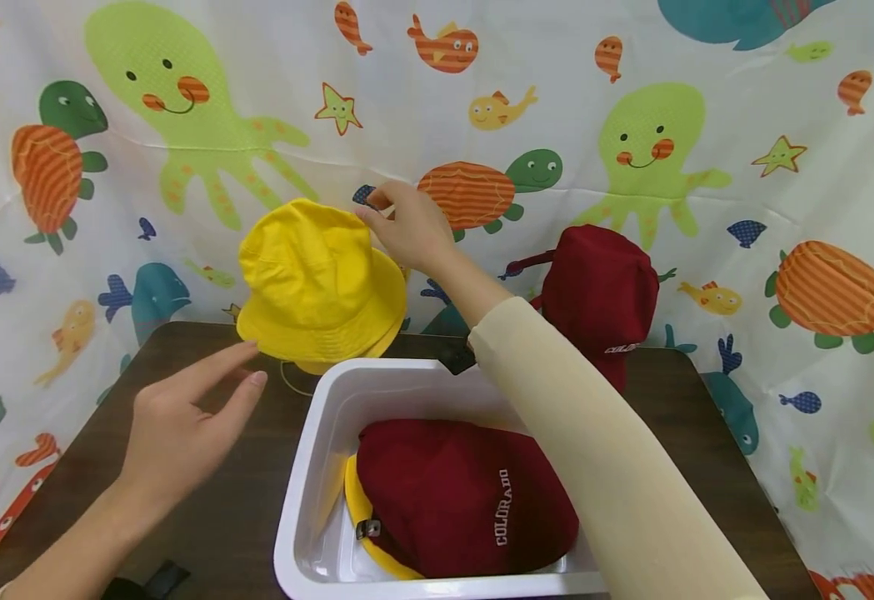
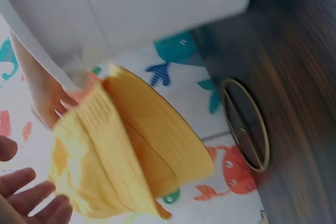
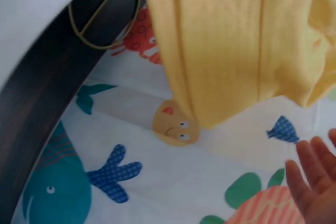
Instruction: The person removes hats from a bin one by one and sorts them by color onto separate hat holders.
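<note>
A yellow bucket hat (image 1: 309,275) sits tilted at the back of the table, above a round wire base (image 2: 247,124). My left hand (image 1: 185,408) is at the lower left of its brim, fingers extended and thumb apart. Whether a fingertip touches the brim I cannot tell. To the upper right of the crown is my right hand (image 1: 414,225), its fingers loosely bent and holding nothing. The right wrist view shows that hand's fingers (image 3: 310,166) apart from the yellow cloth. What supports the hat inside is hidden.
A white plastic bin (image 1: 302,492) stands in front, holding a dark red COLORADO cap (image 1: 444,500) over a yellow item (image 1: 357,492). Another red cap (image 1: 594,283) is raised at the back right. Behind the dark table (image 1: 219,517) hangs a sea-animal curtain (image 1: 407,100).
</note>
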Demonstrator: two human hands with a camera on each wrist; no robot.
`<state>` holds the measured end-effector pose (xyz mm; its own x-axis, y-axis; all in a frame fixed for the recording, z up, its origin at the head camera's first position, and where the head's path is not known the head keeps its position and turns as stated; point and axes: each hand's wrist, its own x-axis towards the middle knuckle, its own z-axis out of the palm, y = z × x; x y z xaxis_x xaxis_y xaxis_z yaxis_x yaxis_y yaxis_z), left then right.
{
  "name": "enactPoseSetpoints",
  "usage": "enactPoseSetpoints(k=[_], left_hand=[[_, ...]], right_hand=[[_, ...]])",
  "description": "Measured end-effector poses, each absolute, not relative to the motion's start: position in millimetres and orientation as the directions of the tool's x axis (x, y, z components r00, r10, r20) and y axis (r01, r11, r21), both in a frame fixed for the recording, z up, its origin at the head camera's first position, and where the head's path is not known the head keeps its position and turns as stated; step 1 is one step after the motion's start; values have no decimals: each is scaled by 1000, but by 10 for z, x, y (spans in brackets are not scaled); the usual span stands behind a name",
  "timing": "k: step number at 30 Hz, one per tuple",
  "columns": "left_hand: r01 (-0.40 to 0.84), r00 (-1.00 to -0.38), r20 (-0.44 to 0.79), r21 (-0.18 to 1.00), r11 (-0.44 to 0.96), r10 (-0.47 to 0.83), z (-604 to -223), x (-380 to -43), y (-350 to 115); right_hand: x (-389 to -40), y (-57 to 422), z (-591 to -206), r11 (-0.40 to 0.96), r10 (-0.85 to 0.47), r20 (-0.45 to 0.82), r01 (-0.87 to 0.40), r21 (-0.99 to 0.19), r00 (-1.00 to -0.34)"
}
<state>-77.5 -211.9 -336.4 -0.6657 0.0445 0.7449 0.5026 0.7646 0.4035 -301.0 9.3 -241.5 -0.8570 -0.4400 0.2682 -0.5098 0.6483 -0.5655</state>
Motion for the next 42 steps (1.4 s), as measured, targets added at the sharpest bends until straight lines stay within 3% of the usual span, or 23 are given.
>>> enactPoseSetpoints(k=[3,10,15,18,23,30,42], left_hand=[[473,-674,739,433,768,-1,-3337,-913,-2253],[359,-767,639,505,785,-61,-3365,-1139,-2528],[123,-907,383,638,760,-175,-3384,-1286,-2720],[0,-951,224,689,725,-212,-3402,-1408,-2825],[-85,-977,70,736,672,-200,-3453,-1561,-2904],[-124,-988,-42,783,610,-147,-3484,-1632,-2923],[-220,-975,-208,949,228,-75,-3533,-1730,-2947]], right_hand=[[-3025,165,-2479,651,-413,221,-456,-608,-884],[-3100,294,-2627,667,-419,113,-390,-635,-901],[-3129,336,-2685,681,-445,51,-375,-629,-894],[-3129,362,-2707,653,-461,-5,-336,-679,-887],[-3141,373,-2765,595,-450,-88,-225,-772,-889],[-3143,319,-2831,618,-415,-124,-179,-765,-901],[-3129,277,-2802,633,-405,-196,-120,-765,-893]])
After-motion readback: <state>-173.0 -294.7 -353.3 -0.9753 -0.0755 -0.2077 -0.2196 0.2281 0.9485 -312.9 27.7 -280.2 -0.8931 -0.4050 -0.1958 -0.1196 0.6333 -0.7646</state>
